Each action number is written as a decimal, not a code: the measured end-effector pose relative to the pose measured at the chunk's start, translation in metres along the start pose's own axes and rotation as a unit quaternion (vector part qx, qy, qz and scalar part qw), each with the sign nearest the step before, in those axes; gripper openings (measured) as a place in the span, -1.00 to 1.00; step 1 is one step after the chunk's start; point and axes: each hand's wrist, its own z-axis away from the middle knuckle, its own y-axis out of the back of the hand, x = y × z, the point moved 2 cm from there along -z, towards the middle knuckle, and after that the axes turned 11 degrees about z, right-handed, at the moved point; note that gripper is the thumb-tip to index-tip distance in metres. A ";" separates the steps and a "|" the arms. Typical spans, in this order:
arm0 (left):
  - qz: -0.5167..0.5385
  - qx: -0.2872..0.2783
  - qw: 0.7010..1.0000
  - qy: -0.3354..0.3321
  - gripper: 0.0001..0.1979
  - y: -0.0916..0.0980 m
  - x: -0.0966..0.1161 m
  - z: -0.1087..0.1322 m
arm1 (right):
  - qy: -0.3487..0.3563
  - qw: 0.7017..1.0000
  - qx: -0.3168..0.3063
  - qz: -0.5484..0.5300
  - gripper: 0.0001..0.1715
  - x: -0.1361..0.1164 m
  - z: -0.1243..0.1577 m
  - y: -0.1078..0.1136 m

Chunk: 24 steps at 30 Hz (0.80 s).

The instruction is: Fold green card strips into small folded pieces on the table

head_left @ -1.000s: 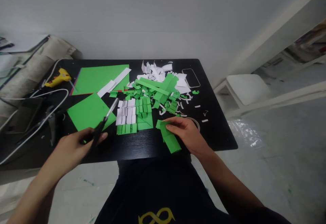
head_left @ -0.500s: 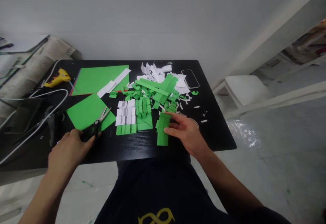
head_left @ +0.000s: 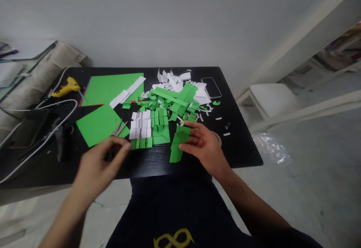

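Observation:
In my right hand (head_left: 207, 150), a folded green paper strip (head_left: 176, 148) is pinched between thumb and fingers, tilted above the table's front part. My left hand (head_left: 104, 163), a little blurred, hovers over the scissors (head_left: 116, 128) with thumb and index finger apart. The scissors' handles are mostly hidden behind that hand, while their blades lie spread over a green paper sheet (head_left: 97, 126). Between my hands sits a block of folded white paper pieces (head_left: 141, 124) and folded green pieces (head_left: 160, 117) on a green backing.
Green scraps (head_left: 184, 97) and white scraps (head_left: 176, 80) are heaped at the back of the black table (head_left: 239, 142). A yellow glue gun (head_left: 66, 87), a white cable (head_left: 42, 142) and a phone (head_left: 31, 127) lie left. A white stool (head_left: 269, 99) stands right.
My left hand has let go of the scissors' handles and moved right. The green strip in my right hand has tilted, its lower end swinging left.

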 end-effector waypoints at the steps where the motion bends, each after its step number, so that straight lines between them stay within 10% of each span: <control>1: 0.055 -0.014 0.998 -0.033 -0.70 -0.016 0.014 0.002 | 0.002 1.000 0.005 0.006 -0.20 0.000 0.002 -0.002; 8: 0.223 -0.039 0.969 -0.102 -0.79 -0.091 0.060 0.008 | 0.021 1.000 0.014 0.000 -0.30 -0.002 0.008 -0.012; 24: 0.277 -0.070 0.958 -0.039 -0.64 -0.090 0.056 0.007 | -0.022 1.000 0.005 0.000 -0.28 0.004 0.006 -0.012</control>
